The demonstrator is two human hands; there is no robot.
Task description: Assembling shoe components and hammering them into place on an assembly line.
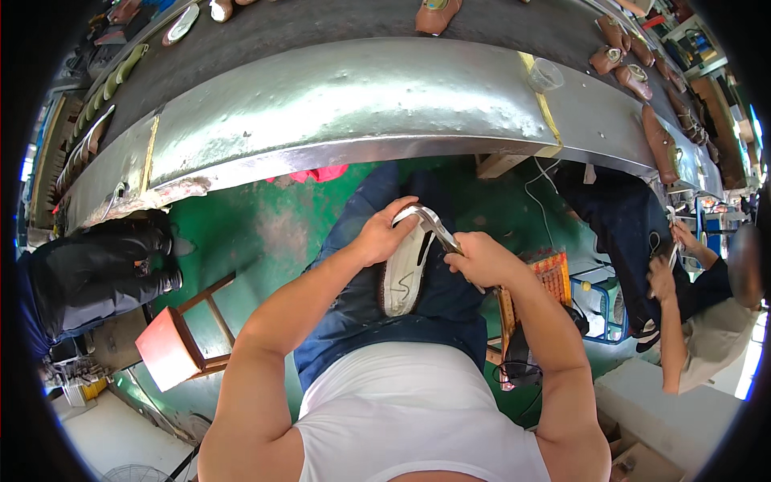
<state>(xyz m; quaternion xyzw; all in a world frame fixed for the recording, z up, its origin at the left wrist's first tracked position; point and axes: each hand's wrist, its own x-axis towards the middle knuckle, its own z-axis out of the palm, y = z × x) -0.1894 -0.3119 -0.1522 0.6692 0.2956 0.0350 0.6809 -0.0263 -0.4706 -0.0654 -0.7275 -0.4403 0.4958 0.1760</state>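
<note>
A shoe [402, 279] lies sole up along my lap, its pale bottom facing me with a dark scribbled line near the lower end. My left hand [385, 236] is closed around the shoe's far end, thumb and fingers pressing at its edge. Wrapped round the handles of metal lasting pliers [434, 225] is my right hand [487, 260]. The curved head of the pliers meets the far rim of the shoe beside my left fingers. What exactly the jaws bite on is too small to tell.
A metal-edged bench [345, 104] with a dark belt crosses ahead, carrying brown shoes [438, 14] and a clear plastic cup [546, 75]. A red-topped stool [169, 349] stands left. A co-worker [699, 321] sits right, another person's legs [104, 273] left. A wooden beaded seat [548, 277] is beside my right arm.
</note>
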